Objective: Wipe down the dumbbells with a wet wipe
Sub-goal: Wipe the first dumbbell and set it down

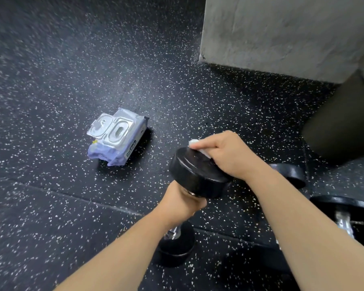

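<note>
1. While the dumbbell (198, 175) is held up on end & tilted, its top black head sits R of centre in the frame, w/ the lower head down by the floor (51, 80); can't tell if that head touches the floor
2. L hand (181, 203) is wrapped round the chrome handle just under the top head, fingers curled tight on it
3. R hand (225, 156) lies over the far edge of the top head, fingers bent over a white wet wipe (194, 142) & holding it against the rubber; only a small bit of wipe shows past the fingertips
4. Pack of wipes (117, 136), pale purple, lies on the floor to the L of the dumbbell, well apart from it, w/ its clear flip lid swung open & the oval slot showing
5. Second dumbbell (290, 173): one black head peeks out just behind the R forearm
6. Third dumbbell (345, 208), black w/ chrome handle, lies on the floor at the R edge, partly cut off
7. Floor is black rubber w/ white flecks, seams btw tiles visible
8. Grey concrete wall (282, 32) rises at top R; a dark rounded object (340, 127) sits in front of it at the R edge, can't tell what it is
</note>
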Available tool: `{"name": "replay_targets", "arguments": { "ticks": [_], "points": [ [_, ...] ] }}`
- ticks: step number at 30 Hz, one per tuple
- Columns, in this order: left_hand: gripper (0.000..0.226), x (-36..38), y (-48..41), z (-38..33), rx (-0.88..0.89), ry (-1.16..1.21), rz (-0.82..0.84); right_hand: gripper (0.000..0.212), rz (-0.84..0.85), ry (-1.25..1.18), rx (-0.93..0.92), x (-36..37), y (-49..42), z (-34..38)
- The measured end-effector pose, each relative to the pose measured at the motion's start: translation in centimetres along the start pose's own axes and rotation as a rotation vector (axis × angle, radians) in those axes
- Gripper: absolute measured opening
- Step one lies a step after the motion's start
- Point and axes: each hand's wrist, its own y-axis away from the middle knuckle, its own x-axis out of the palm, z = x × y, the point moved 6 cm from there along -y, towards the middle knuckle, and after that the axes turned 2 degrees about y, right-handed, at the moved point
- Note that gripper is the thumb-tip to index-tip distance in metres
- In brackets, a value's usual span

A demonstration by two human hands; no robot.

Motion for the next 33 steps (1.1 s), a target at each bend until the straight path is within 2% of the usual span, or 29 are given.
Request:
{"name": "replay_targets", "arguments": {
  "ticks": [4,8,11,13,15,17,20,25,30,33],
  "points": [
    [0.023,0.2,-0.4,0.2,0.022,-0.023,-0.003,0.023,-0.081,-0.026,0.126,-1.9,2.9,-3.2],
    [0.020,0.3,-0.8,0.2,0.016,-0.013,0.007,0.035,-0.176,-0.030,0.095,-2.6,7.4,-3.0],
    [0.018,0.3,-0.9,0.4,-0.035,0.023,-0.017,0.037,-0.232,-0.139,-0.054,-2.2,9.7,-0.5],
    [0.023,0.4,-0.9,0.4,-0.023,0.068,-0.005,0.034,-0.211,-0.188,-0.197,-1.4,9.8,1.6],
    [0.023,0.6,-0.7,0.1,0.031,0.075,0.012,0.035,-0.151,-0.142,-0.320,-0.3,8.8,3.7],
    [0.019,0.8,-0.5,-0.1,0.077,0.056,0.009,0.038,-0.046,-0.058,-0.351,0.8,6.8,5.0],
    [0.024,0.9,-0.5,-0.1,0.030,0.059,0.000,0.035,0.061,-0.080,-0.226,1.4,3.4,4.9],
    [0.028,1.2,-0.7,-0.1,0.029,0.079,0.034,0.036,-0.015,-0.076,-0.073,0.4,0.3,2.5],
    [0.036,1.2,-1.1,0.4,0.008,0.067,0.018,0.037,-0.030,0.116,0.094,-1.1,-0.4,-1.5],
    [0.031,1.0,-1.3,0.4,0.013,0.048,0.018,0.040,-0.002,0.231,0.216,-1.9,1.1,-4.6]
  ]
}}
